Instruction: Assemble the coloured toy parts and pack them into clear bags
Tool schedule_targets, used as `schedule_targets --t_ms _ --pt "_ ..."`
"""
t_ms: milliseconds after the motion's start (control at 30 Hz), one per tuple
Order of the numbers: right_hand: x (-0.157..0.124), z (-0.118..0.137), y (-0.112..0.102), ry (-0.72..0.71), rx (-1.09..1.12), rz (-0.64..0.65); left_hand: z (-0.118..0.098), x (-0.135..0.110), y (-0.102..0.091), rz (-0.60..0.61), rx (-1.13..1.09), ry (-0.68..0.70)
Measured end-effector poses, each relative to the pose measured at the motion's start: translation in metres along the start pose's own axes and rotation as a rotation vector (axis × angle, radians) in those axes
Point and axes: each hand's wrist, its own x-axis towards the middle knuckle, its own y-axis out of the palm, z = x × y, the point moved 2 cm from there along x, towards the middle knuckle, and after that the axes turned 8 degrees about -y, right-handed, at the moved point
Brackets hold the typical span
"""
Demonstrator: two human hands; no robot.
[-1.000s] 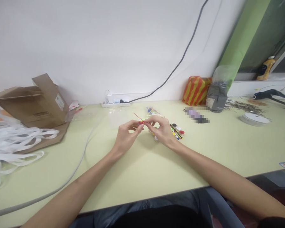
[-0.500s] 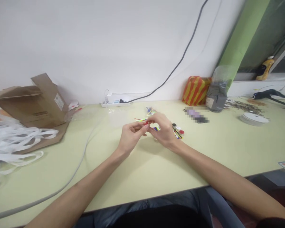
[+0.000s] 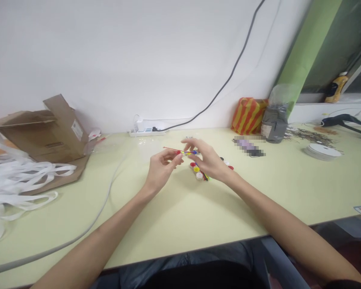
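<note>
Above the pale green table [image 3: 180,216], my left hand [image 3: 161,168] pinches a thin red stick [image 3: 172,149] that carries small coloured beads [image 3: 189,153]. The stick lies nearly level and points left. My right hand [image 3: 207,158] hovers at its bead end with fingers loosely spread, fingertips close to the beads. Just under that hand, a cluster of small coloured round pieces [image 3: 198,171] sits on the table, partly hidden by the hand.
An open cardboard box [image 3: 45,128] and a heap of white straps [image 3: 15,180] fill the left. A grey cable [image 3: 102,208] crosses the table. A power strip [image 3: 146,129], striped bag [image 3: 248,114], grey pouch [image 3: 273,120] and white tape roll [image 3: 321,150] line the back and right.
The red stick tilted from pointing up-left to nearly level. My right hand loosened its pinch and spread its fingers, uncovering the coloured pieces on the table.
</note>
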Motion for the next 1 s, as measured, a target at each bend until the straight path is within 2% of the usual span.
schedule_targets --t_ms 67,167,267,367,533,600,700,800,867,1000 --pt "0.001 -0.004 -0.006 0.073 0.096 0.014 0.0 0.0 -0.002 0.002 0.132 0.062" --pt "0.002 -0.007 -0.007 0.146 0.2 0.11 0.001 -0.002 0.001 0.039 0.302 0.136" --pt "0.001 -0.006 -0.004 0.17 0.223 0.158 0.003 -0.004 0.005 0.083 0.349 0.151" --pt "0.0 -0.006 0.001 0.175 0.268 0.158 0.005 -0.003 0.003 0.09 0.347 0.136" --pt "0.002 -0.014 0.013 0.278 0.352 0.061 0.009 0.001 -0.003 0.047 0.392 0.185" --pt "0.009 -0.02 0.017 0.273 0.351 0.091 0.013 0.004 -0.005 0.044 0.41 0.179" --pt "0.028 -0.032 0.016 0.22 0.239 0.15 0.02 0.01 -0.014 0.004 0.439 0.154" --pt "0.047 -0.05 0.012 0.229 0.047 0.202 0.028 0.02 -0.029 -0.111 0.494 0.153" --pt "0.055 -0.062 0.014 0.261 -0.074 0.319 0.034 0.026 -0.04 -0.159 0.512 0.138" --pt "0.055 -0.075 0.027 0.26 -0.347 0.522 0.045 0.034 -0.05 -0.144 0.432 0.11"
